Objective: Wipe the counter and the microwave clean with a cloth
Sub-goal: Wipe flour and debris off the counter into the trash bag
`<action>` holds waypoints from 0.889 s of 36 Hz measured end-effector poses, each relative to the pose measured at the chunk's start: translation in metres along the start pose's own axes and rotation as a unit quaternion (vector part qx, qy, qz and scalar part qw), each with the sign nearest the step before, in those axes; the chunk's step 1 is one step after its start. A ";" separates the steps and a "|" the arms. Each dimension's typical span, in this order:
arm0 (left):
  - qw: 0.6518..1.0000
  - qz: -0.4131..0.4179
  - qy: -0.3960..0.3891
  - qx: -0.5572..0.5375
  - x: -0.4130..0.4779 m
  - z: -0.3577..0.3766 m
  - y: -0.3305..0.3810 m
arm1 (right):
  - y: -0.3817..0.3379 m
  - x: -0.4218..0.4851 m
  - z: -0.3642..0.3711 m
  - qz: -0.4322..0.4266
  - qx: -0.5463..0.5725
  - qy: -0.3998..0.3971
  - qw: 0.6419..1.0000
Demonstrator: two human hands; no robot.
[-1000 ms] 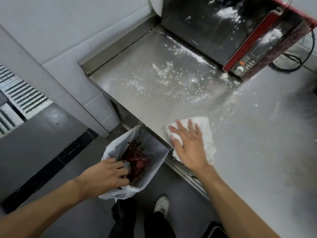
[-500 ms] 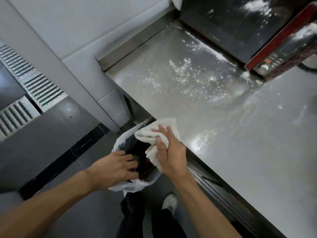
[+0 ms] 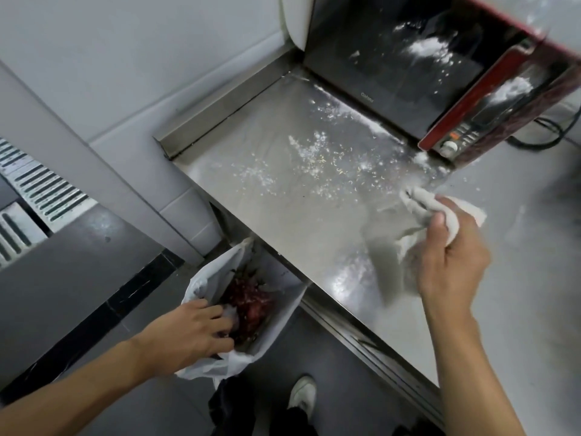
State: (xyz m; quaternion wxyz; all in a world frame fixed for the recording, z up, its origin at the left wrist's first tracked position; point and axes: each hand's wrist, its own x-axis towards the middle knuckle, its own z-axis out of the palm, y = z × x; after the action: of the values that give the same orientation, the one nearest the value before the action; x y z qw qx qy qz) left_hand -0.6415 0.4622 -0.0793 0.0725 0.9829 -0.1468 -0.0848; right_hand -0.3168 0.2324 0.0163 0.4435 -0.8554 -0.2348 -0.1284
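My right grip clutches the cloth over the powder-strewn surface; my left grip holds the bag by its rim.

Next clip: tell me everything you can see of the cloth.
The cloth is white, soft fabric, crumpled into a bunch. The right hand grips it, fingers curled round its middle, with loose folds sticking out toward the microwave. It is over the steel counter, next to the scattered white crumbs. Motion blur hides whether it touches the counter.
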 end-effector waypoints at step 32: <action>0.999 0.012 -0.038 -0.022 0.008 0.020 -0.004 | 0.104 0.007 0.042 -0.103 -0.339 -0.254 0.900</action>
State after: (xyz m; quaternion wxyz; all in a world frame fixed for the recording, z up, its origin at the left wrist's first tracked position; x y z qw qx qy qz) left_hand -0.6368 0.4615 -0.1011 0.0898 0.9751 -0.1597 -0.1247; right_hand -0.2570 0.2173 -0.0776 0.0361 -0.9288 -0.3680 -0.0237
